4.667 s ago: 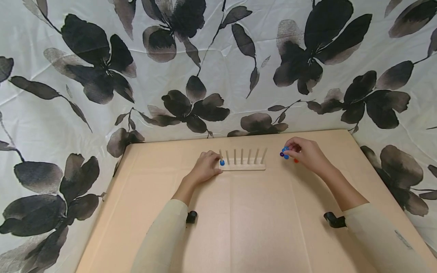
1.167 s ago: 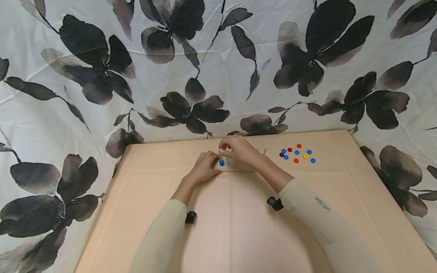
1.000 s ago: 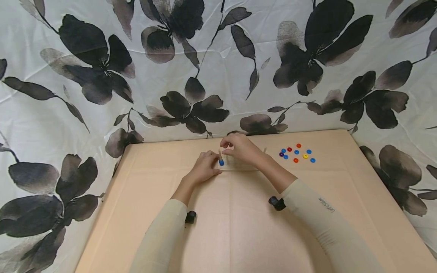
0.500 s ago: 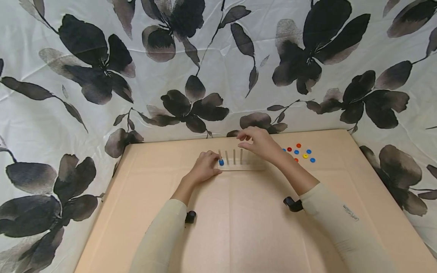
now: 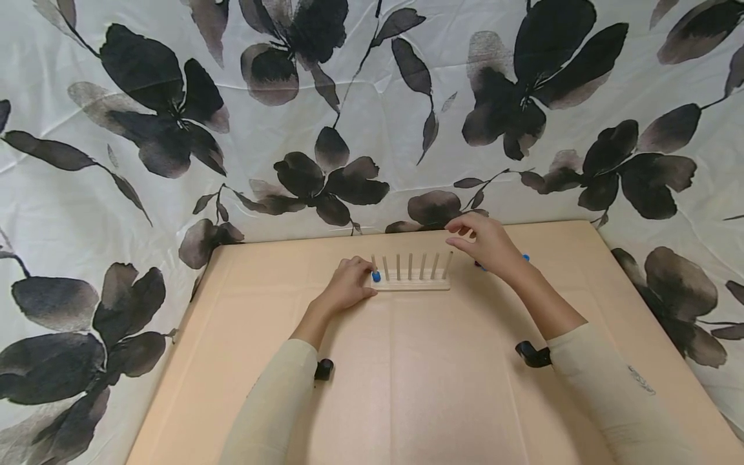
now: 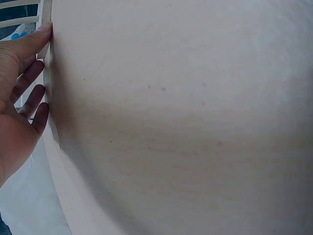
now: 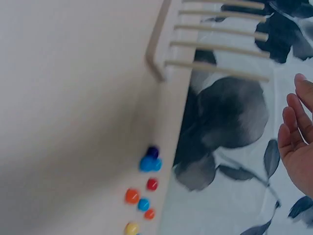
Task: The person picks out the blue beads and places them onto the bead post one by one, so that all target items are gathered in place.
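Note:
A wooden peg rack (image 5: 414, 285) with several upright pegs stands near the back of the table. Blue beads (image 5: 376, 276) sit at the base of its leftmost peg. My left hand (image 5: 347, 284) grips the rack's left end, thumb at the front; in the left wrist view its thumb and fingers (image 6: 33, 100) lie along the base. Beyond the rack's right end, my right hand (image 5: 485, 244) hovers above the table, thumb and fingers apart, holding nothing. Beneath it lie loose beads, mostly hidden in the head view; the right wrist view shows an orange bead (image 7: 132, 196) and a yellow bead (image 7: 131, 228).
Also in the right wrist view are a red bead (image 7: 152, 184) and a dark purple bead (image 7: 153, 152) beside blue ones. The pale table (image 5: 372, 374) ends at the back against a white cloth (image 5: 256, 129) with dark flowers.
My right hand went from the loose beads to the leftmost peg, then moved back right with nothing in it. The blue stack on that peg looks taller. My left hand stayed at the rack.

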Demonstrator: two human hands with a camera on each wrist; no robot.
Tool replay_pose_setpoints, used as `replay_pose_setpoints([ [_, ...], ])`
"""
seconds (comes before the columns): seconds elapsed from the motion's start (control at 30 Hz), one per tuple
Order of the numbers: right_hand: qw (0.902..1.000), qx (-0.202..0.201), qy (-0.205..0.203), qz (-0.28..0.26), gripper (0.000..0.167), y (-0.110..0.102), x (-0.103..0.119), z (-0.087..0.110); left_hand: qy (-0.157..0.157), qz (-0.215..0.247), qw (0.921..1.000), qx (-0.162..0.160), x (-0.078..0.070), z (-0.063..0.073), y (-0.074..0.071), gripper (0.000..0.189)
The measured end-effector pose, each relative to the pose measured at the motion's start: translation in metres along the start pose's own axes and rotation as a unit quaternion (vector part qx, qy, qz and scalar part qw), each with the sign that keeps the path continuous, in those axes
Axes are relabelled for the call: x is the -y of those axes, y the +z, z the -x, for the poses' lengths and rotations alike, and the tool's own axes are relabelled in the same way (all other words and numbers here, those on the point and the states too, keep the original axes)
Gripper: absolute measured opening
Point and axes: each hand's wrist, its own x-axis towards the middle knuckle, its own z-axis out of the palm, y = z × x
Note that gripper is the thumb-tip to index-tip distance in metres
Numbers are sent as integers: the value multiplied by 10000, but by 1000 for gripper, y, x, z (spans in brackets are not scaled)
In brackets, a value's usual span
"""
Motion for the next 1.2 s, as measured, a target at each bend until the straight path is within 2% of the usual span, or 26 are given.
replay_pose_setpoints([
  [0.37, 9985, 6, 543, 65, 26, -10, -55, 20, -103, 17, 9999, 10, -2, -6, 1, 51],
  [0.53, 9939, 333, 1031, 193, 33, -11, -74, 25, -116, -34, 9999, -18, -2, -9, 2, 50],
  [0.67, 9902, 617, 1179, 431, 33, -7, -89, 26, -166, -5, 9999, -35, -2, -11, 2, 49],
  [0.9, 9890, 710, 1181, 536, 32, 6, -114, 32, -173, 55, 9998, -26, -2, -12, 1, 49],
  [1.2, 9896, 719, 852, 904, 28, 12, -125, 33, -119, 74, 9999, -64, -2, -10, 1, 49],
])
